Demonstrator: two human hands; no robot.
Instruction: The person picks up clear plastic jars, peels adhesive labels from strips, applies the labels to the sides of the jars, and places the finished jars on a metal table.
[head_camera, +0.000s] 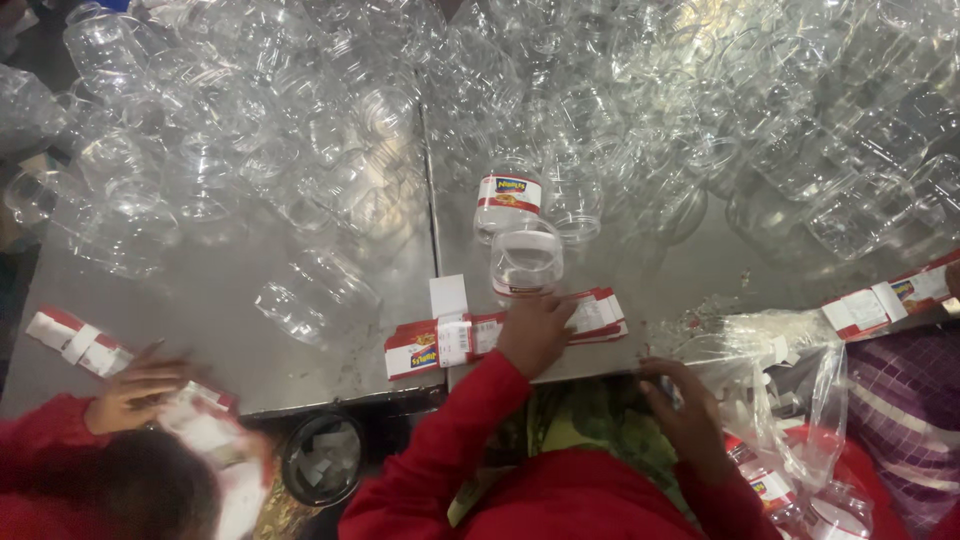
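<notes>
Your left hand (535, 330) lies with fingers flat on the stack of labels (505, 335) beside the clear jar (526, 262); these thin, floppy, likely slippery slips are best pinched at an edge, while your right hand (685, 415) below them shows loosely curled fingers holding nothing I can see.

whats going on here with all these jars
A person in red sleeves sits at a steel table piled with clear plastic jars. Their left hand presses flat on a row of red-and-white paper labels, beside an unlabelled clear jar and one labelled jar. Their right hand rests at the table edge by a plastic bag. A co-worker's hand handles labels too.
</notes>
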